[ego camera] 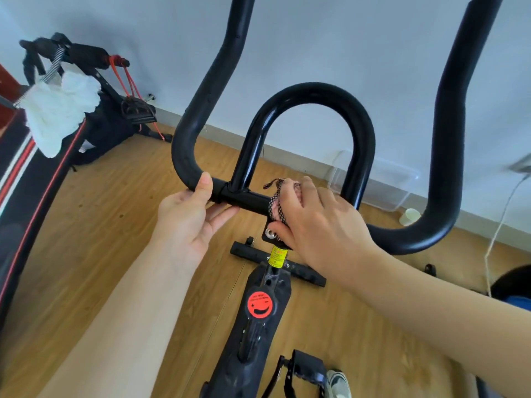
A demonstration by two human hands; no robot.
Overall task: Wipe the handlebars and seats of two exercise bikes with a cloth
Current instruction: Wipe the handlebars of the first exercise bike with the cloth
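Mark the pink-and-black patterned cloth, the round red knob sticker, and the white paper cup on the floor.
pink-and-black patterned cloth [276, 206], head view, folds wrapped over the crossbar.
round red knob sticker [259, 305], head view, centre of its face.
white paper cup [410, 217], head view, side wall.

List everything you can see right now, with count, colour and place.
handlebar: one, black, centre, with an inner loop and two outer horns
cloth: one, pink with dark edging, wrapped on the crossbar under the right hand
knob: one, red, on the frame below the handlebar
label: one, yellow, on the stem
pedal: one, black, bottom centre
second bike: one, black with red cords, upper left by the wall
white rag: one, draped upper left
cup: one, pale, on the floor at right
clear box: one, against the wall
cable: one, white, far right
shoe: one, white, bottom edge
left hand: gripping the crossbar's left end
right hand: pressing the cloth on the crossbar
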